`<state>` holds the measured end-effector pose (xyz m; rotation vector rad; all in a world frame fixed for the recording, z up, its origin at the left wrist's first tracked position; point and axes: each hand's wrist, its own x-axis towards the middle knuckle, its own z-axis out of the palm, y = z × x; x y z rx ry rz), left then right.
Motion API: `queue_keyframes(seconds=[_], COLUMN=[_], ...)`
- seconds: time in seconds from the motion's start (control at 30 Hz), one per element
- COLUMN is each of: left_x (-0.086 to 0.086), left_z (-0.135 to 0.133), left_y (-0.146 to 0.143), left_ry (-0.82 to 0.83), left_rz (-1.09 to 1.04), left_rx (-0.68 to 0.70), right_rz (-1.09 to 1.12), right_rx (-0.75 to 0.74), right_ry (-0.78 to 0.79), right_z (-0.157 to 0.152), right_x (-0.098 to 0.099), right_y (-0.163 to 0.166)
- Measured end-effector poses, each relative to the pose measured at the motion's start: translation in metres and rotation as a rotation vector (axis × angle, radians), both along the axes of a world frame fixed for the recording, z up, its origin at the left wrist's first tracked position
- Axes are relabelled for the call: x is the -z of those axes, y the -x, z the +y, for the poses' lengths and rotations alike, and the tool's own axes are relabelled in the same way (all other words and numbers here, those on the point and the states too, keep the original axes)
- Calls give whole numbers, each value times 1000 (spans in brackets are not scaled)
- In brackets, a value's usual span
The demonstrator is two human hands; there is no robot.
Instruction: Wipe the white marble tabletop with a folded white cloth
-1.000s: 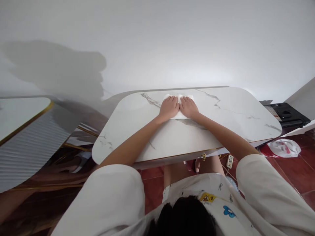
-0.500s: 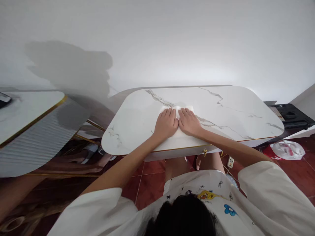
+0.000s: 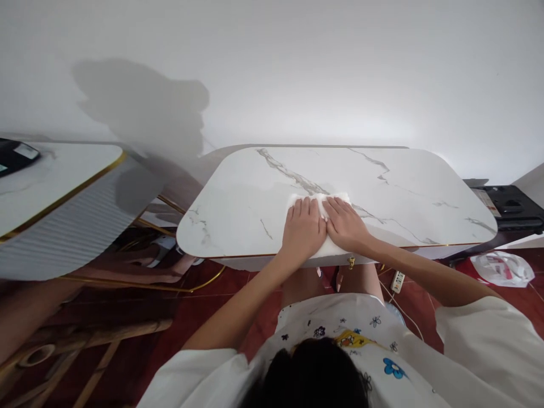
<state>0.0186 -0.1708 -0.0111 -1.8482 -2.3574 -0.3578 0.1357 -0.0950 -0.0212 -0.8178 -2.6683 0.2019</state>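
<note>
My left hand [image 3: 304, 226] and my right hand [image 3: 345, 224] lie side by side, palms down, on a folded white cloth [image 3: 334, 247]. The thumbs meet in the middle, and the fingers are stretched out flat over the cloth, pointing away from me. Under it is a white table [image 3: 229, 198] with grey marble veins, rounded corners and a gold edge line. The cloth lies at the near edge, around the middle of the top. Most of it is hidden by my hands. A small gold knob [image 3: 351, 262] sits on the table's front, just below my right hand.
A second marble-topped table [image 3: 63, 164] with a ribbed side stands left, a black object [image 3: 17, 156] on it. A black case [image 3: 514, 207] is at the right. On the red floor lie a plastic bag [image 3: 501, 269] and a power strip [image 3: 398, 281]. Bamboo-like poles [image 3: 106, 334] are lower left.
Both hands and the cloth have slid across the tabletop toward me and a little right, to the near edge. The camera view has shifted slightly.
</note>
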Motion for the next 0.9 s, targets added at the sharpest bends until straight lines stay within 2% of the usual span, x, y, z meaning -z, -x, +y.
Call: queue_keyframes(seconds=[0.13, 0.3, 0.57, 0.9], left_x=[4, 3, 0, 3], left_z=[20, 60, 123, 187], left_y=[4, 18, 37, 79], left_ry=[-34, -34, -65, -159], left_rz=[26, 12, 8, -133], left_rx=[76, 150, 131, 76], right_rz=[3, -38, 4, -12], right_rx=[-5, 29, 38, 42], right_ry=[-33, -55, -112, -122], right_z=[17, 52, 118, 177], right_x=[2, 2, 3, -3], right_y=[-4, 6, 34, 79])
